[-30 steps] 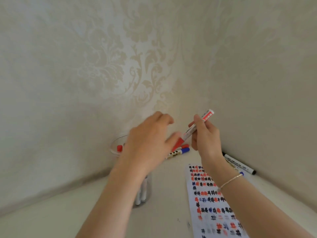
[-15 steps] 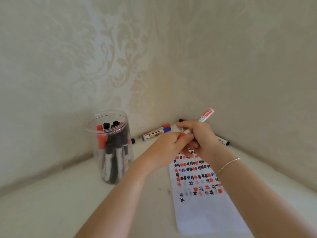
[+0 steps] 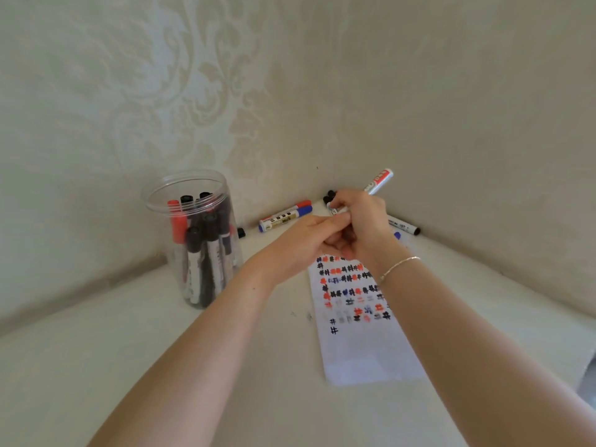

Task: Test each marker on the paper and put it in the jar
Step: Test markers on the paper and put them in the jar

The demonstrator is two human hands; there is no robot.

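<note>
My right hand (image 3: 364, 221) grips a red-labelled white marker (image 3: 380, 181) whose back end sticks up toward the wall corner. My left hand (image 3: 303, 243) meets it from the left, fingers pinched on the marker's lower cap end, which is hidden between both hands. Below them lies the white paper (image 3: 364, 343), its upper part covered with red, black and blue test marks. A clear plastic jar (image 3: 193, 240) stands at the left, holding several black and red markers upright.
Loose markers lie by the walls: a red one and a blue one (image 3: 283, 217) side by side behind my hands, a black-capped one (image 3: 404, 225) at the right wall, and black caps (image 3: 329, 195) in the corner. Patterned walls close in the desk on two sides.
The view has tilted down and to the left, bringing the jar and paper into view. My left hand moved from in front of the jar to the marker's cap end, joining my right hand.
</note>
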